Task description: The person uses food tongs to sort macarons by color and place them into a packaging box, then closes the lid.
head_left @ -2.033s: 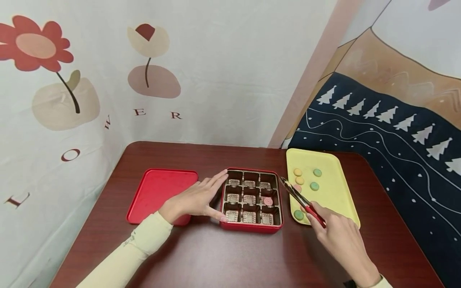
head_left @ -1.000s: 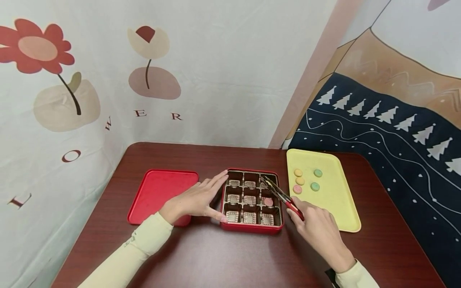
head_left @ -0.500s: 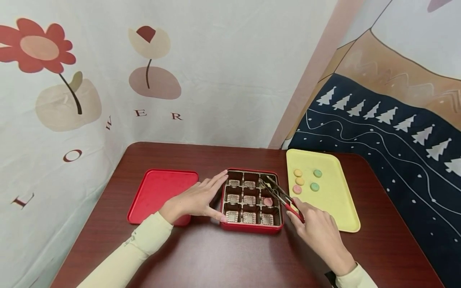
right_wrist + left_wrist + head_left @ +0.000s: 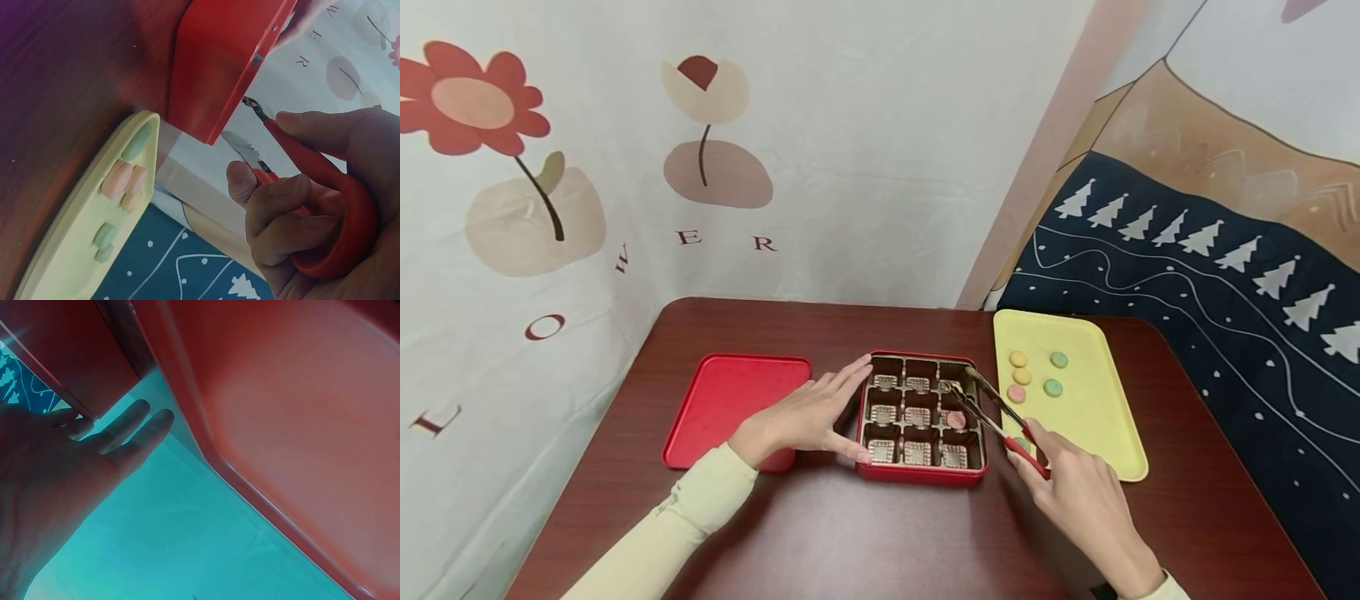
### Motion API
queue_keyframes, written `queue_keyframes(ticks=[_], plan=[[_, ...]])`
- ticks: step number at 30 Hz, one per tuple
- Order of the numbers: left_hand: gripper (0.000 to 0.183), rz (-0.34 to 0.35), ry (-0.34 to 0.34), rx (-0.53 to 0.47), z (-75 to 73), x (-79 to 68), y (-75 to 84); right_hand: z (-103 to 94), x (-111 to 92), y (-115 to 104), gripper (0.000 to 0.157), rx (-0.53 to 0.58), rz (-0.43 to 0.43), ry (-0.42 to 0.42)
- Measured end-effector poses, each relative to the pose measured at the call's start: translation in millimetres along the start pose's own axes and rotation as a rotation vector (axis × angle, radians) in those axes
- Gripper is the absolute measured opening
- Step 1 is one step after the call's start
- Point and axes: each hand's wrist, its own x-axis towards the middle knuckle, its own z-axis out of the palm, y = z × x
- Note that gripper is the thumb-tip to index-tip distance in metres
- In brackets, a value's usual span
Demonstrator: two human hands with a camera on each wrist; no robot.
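Observation:
My left hand (image 4: 808, 414) rests with fingers spread against the left side of a red box (image 4: 921, 477), which has a divided insert. A pink macaron (image 4: 956, 419) sits in the insert's middle-right compartment. My right hand (image 4: 1086, 492) grips red-handled tongs (image 4: 992, 421); their arms stand apart over the top-right compartment. Whether that compartment holds anything is hard to tell behind the tips. In the right wrist view, fingers curl round the tongs (image 4: 319, 169) beside the red box (image 4: 212, 69).
A yellow tray (image 4: 1086, 417) at the right bears several macarons, among them a yellow macaron (image 4: 1018, 359), a pink macaron (image 4: 1017, 393) and a green macaron (image 4: 1053, 388). The red lid (image 4: 730, 408) lies left of the box. A cloth wall stands behind the table.
My right hand has brought the tongs from the tray's edge leftward over the box, and their arms have spread apart. Most recently the hand shifted slightly right. My left hand has stayed put.

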Motion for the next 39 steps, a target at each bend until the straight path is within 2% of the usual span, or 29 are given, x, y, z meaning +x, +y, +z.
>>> queue_keyframes(ticks=[9,21,28,39], plan=[[0.135,-0.001,-0.002,-0.009,0.8,-0.2,-1.0,-7.8,-6.4,9.3,0.055,-0.016,0.026,0.009],[0.136,-0.004,-0.006,-0.006,1.6,0.1,-0.3,-10.6,-12.0,24.6,0.052,-0.024,0.058,0.050],[0.136,-0.004,-0.005,-0.003,0.8,0.0,-0.9,-10.5,-14.5,35.2,0.044,-0.033,0.091,0.026],[0.136,-0.001,-0.002,-0.005,2.4,0.3,-2.7,-8.5,-16.2,46.7,0.042,-0.058,0.124,0.001]])
